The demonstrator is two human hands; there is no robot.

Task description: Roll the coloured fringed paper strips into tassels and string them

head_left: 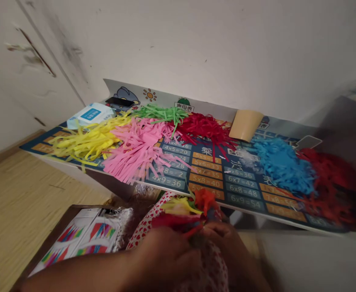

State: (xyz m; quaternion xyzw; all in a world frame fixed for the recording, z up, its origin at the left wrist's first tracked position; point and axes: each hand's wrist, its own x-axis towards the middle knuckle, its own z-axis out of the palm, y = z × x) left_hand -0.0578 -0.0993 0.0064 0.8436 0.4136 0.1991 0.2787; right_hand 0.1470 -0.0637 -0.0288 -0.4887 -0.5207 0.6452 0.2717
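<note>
In the lower middle, above a lap in heart-patterned cloth (144,227), a bundle of crepe-paper streamers (181,207) in yellow, red and orange is held between both hands. My left hand (168,253) is closed at the near side of the red strips, blurred by motion. My right hand (222,235) pinches the bundle close to the orange tuft (206,198). What lies between the fingers is partly hidden. On the desk beyond lie piles of cut streamers: yellow (89,140), pink (143,148), green (162,113), dark red (206,127) and blue (284,164).
A desk mat (208,178) printed with times tables covers the desk against the wall. On it are a wipes pack (91,115), a black phone (119,101) and a tan curved object (245,125). Another red pile (330,186) sits far right. A box (80,235) stands lower left.
</note>
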